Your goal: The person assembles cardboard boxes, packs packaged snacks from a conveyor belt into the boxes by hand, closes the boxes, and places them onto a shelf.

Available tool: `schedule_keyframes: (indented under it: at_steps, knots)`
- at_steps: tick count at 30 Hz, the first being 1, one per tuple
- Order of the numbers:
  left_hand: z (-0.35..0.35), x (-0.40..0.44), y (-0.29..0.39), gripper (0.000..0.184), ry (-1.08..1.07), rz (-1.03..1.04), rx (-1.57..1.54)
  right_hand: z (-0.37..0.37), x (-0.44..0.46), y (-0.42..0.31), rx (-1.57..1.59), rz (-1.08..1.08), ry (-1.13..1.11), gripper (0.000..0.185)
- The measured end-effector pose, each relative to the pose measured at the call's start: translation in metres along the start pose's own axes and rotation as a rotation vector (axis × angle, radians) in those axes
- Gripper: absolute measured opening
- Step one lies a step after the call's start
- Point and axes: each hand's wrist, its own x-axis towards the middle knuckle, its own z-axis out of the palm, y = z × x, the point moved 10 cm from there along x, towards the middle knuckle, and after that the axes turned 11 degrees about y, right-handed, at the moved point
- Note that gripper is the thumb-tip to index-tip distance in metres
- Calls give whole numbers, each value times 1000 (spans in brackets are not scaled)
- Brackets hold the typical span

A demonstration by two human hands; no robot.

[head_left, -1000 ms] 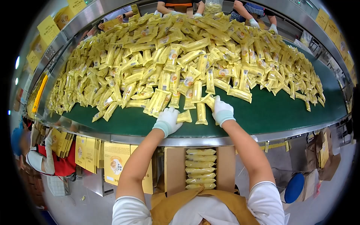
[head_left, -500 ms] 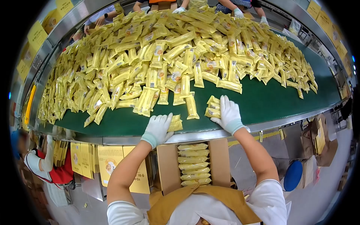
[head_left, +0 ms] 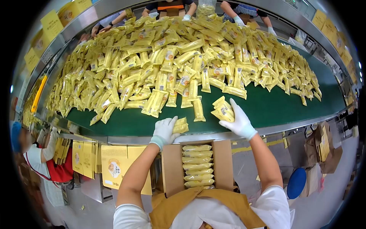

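Observation:
A large heap of yellow wrapped packets [head_left: 167, 68] lies on the green belt [head_left: 267, 107]. My left hand [head_left: 164, 131], in a white glove, is closed on yellow packets [head_left: 180, 125] at the belt's near edge. Further right, my right hand [head_left: 239, 121], gloved too, grips a small stack of packets [head_left: 222, 109] between thumb and fingers, apart from the heap. Below the belt edge, close to my body, an open cardboard box [head_left: 173, 168] holds a row of several packets [head_left: 197, 165].
Flattened yellow cartons [head_left: 114, 166] stand below the belt at left. A co-worker in a red apron [head_left: 63, 166] is at the far left. Co-workers' gloved hands [head_left: 239, 21] show behind the heap. A blue stool [head_left: 296, 183] and brown cartons [head_left: 324, 149] are at right.
My right hand has drawn packets away from the heap and now holds them tilted up. My left hand has stayed near the belt edge with its packets. The view has shifted slightly.

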Motion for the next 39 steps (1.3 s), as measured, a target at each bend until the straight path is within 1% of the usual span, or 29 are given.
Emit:
schedule_keyframes:
  at_steps: [1, 3, 4, 5, 6, 7, 8, 9, 10, 11, 12, 13, 15, 16, 17, 19, 20, 23, 24, 25, 26, 27, 29, 30, 31, 33, 35, 38, 39]
  knots:
    - [-2, -1, -7, 87, 44, -63, -61, -8, -10, -14, 177, 24, 1, 109]
    - [-8, -8, -25, 89, 121, -178, -179, -22, -34, -67, 545, 84, -108, 108]
    - [-22, -11, -34, 89, 238, -259, -366, -29, -43, -91, 360, -75, -144, 103]
    - [-33, -19, -43, 88, 326, -397, -439, -34, -53, -114, 174, -233, -178, 99]
    - [-42, -24, -48, 88, 385, -422, -484, -29, -61, -139, 91, -239, -291, 86]
    - [-50, -29, -54, 89, 444, -447, -529, -16, -76, -155, -29, -319, -385, 76]
    - [-67, -30, -42, 90, 424, -412, -568, -3, -96, -172, -139, -477, -401, 70]
    - [-70, -34, -35, 90, 391, -413, -686, 15, -114, -181, -215, -533, -491, 64]
    - [-85, -37, -12, 90, 340, -365, -717, 40, -135, -179, -277, -574, -627, 60]
    - [-104, -40, 15, 90, 288, -315, -749, 55, -153, -181, -289, -647, -668, 51]
    - [-114, -45, 38, 89, 234, -241, -721, 72, -172, -177, -293, -677, -681, 43]
    - [-118, -51, 57, 87, 228, -167, -722, 87, -189, -173, -296, -699, -695, 35]
    - [-124, -61, 90, 88, 186, -31, -742, 104, -203, -171, -414, -708, -638, 28]
    - [-119, -68, 101, 90, 128, -31, -754, 111, -209, -169, -474, -715, -612, 25]
    - [-113, -73, 111, 91, 122, 9, -738, 118, -214, -168, -472, -722, -574, 24]
    - [-96, -80, 127, 88, 46, -9, -748, 127, -221, -163, -471, -737, -492, 22]
    - [-87, -81, 136, 86, 28, 42, -641, 126, -224, -165, -517, -789, -431, 34]
    - [-58, -91, 152, 80, -24, 166, -342, 119, -222, -153, -239, -706, -453, 47]
    - [-50, -95, 154, 78, -45, 190, -259, 117, -225, -145, -141, -686, -487, 56]
    - [-41, -100, 156, 76, -67, 212, -176, 113, -227, -143, -159, -676, -585, 56]
    - [-37, -106, 158, 78, -29, 270, -107, 97, -225, -149, -176, -664, -683, 55]
    - [-36, -109, 157, 82, -71, 274, -105, 75, -221, -162, -190, -647, -784, 55]
    - [-37, -114, 169, 90, -158, 302, -117, 13, -157, -253, -26, -251, -873, 59]
    - [-29, -114, 175, 102, -347, 274, -144, -6, -152, -285, 254, -352, -670, 59]
    - [-34, -115, 180, 102, -297, 281, -116, -31, -154, -309, 525, -447, -451, 58]
    - [-42, -127, 187, 104, -201, 280, -68, -37, -159, -347, 958, -451, -423, 55]
    - [-48, -124, 188, 106, -214, 272, -89, -51, -156, -373, 1072, -481, -398, 60]
    - [-46, -126, 182, 105, -233, 237, -92, -70, -149, -382, 1113, -511, -403, 66]
    - [-47, -127, 182, 103, -232, 232, -102, -73, -147, -381, 1130, -526, -364, 67]
